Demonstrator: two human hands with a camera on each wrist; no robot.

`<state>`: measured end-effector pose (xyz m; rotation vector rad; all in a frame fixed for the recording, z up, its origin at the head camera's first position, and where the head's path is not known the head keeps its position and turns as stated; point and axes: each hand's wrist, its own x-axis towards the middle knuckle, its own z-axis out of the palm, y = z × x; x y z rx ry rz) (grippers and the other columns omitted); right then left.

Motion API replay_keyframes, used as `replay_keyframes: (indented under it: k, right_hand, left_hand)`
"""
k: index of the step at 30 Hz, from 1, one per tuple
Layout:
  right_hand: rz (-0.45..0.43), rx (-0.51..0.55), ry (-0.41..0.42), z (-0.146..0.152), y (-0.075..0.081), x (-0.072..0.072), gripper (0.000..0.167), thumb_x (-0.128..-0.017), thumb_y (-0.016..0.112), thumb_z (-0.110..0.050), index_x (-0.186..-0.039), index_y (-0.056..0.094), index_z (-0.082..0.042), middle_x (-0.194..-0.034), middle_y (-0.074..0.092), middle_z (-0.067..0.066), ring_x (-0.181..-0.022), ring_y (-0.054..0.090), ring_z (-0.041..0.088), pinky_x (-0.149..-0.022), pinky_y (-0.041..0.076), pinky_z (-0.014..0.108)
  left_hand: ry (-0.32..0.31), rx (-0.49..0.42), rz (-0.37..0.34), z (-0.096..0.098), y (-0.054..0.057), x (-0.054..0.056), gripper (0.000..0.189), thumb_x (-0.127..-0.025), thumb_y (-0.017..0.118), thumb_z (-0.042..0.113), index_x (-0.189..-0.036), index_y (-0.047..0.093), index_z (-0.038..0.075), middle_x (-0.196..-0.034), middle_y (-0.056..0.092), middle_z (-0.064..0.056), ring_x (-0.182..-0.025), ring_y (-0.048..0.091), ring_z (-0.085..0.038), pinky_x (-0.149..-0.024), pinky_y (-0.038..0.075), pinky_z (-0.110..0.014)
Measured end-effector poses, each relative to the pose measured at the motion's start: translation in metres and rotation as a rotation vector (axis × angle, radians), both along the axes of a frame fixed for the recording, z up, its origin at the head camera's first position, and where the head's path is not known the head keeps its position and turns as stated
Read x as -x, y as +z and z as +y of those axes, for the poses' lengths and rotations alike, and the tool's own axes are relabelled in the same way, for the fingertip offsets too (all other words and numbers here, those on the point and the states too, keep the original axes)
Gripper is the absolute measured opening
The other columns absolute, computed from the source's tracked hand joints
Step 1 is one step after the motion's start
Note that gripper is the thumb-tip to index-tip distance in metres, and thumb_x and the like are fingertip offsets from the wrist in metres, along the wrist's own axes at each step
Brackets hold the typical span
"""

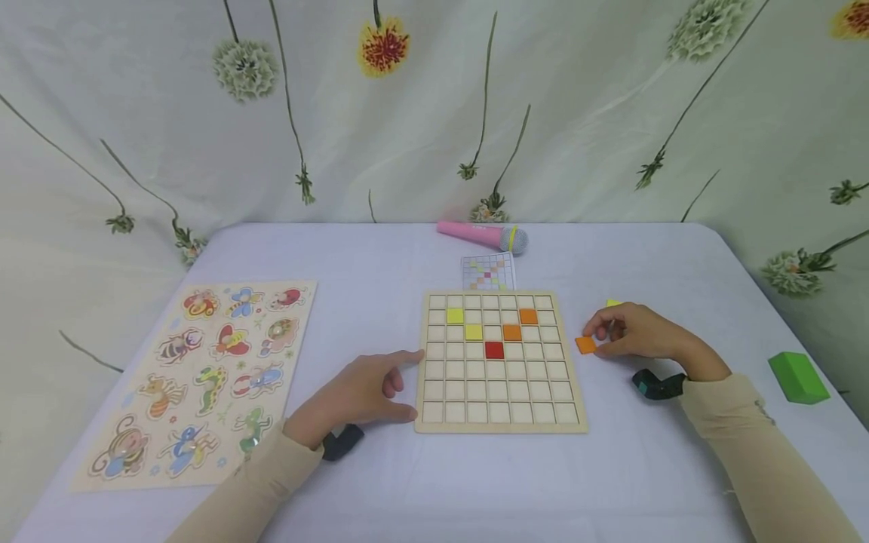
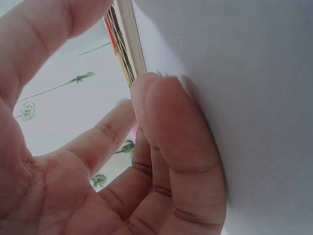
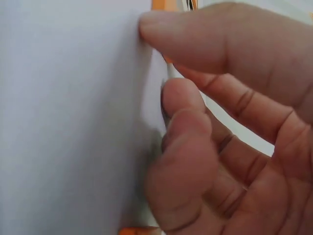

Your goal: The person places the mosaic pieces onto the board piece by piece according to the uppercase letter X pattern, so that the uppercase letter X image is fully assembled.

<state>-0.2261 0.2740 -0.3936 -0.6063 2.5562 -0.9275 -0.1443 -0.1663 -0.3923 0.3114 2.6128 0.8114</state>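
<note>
A wooden grid board (image 1: 501,428) lies flat on the white table with two yellow tiles, two orange tiles and one red tile (image 1: 494,350) in its squares. My left hand (image 1: 363,388) steadies its left side, index finger and thumb stretched to the edge while the other fingers bend inward. To the right of the board, my right hand (image 1: 638,332) pinches an orange tile (image 1: 585,345) between thumb and fingertips, close over the table. In the right wrist view another orange piece (image 3: 139,230) shows below the fingers. A yellow tile (image 1: 613,302) is partly hidden behind the right hand.
A small pattern card (image 1: 489,271) touches the board's far edge, and a pink microphone (image 1: 482,235) lies behind it. An insect-and-animal puzzle board (image 1: 204,362) covers the left side. Toward the right edge is a green block (image 1: 798,377).
</note>
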Motion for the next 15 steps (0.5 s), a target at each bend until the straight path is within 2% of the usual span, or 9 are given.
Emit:
replay_keyframes:
  k: [6,11,15]
  right_hand:
    - [0.06,0.002,-0.012,-0.003,0.001,-0.002,0.022,-0.09,0.085,-0.005,-0.108,0.073,-0.002,-0.097,0.066,0.001,-0.081,0.057,0.018,-0.071,0.047,0.028]
    - [0.115,0.032,0.024,-0.012,0.006,-0.005,0.021,-0.09,0.084,-0.002,-0.108,0.072,-0.003,-0.098,0.069,-0.001,-0.084,0.06,0.017,-0.074,0.05,0.029]
    - [0.12,0.047,0.042,-0.022,0.01,-0.007,0.021,-0.09,0.084,-0.001,-0.107,0.072,-0.004,-0.099,0.07,-0.002,-0.084,0.061,0.017,-0.076,0.052,0.029]
  left_hand:
    - [-0.005,-0.004,0.003,0.0,0.001,0.0,0.085,-0.08,0.097,0.015,-0.156,0.059,0.013,-0.09,0.06,0.001,-0.084,0.054,-0.017,-0.075,0.047,-0.033]
    - [-0.008,0.001,0.007,0.0,0.001,0.0,0.085,-0.081,0.096,0.015,-0.157,0.059,0.013,-0.09,0.06,0.001,-0.084,0.054,-0.017,-0.075,0.047,-0.033]
    - [-0.006,0.004,0.007,0.0,0.002,0.0,0.085,-0.08,0.097,0.015,-0.157,0.059,0.013,-0.09,0.06,0.001,-0.084,0.054,-0.017,-0.074,0.047,-0.033]
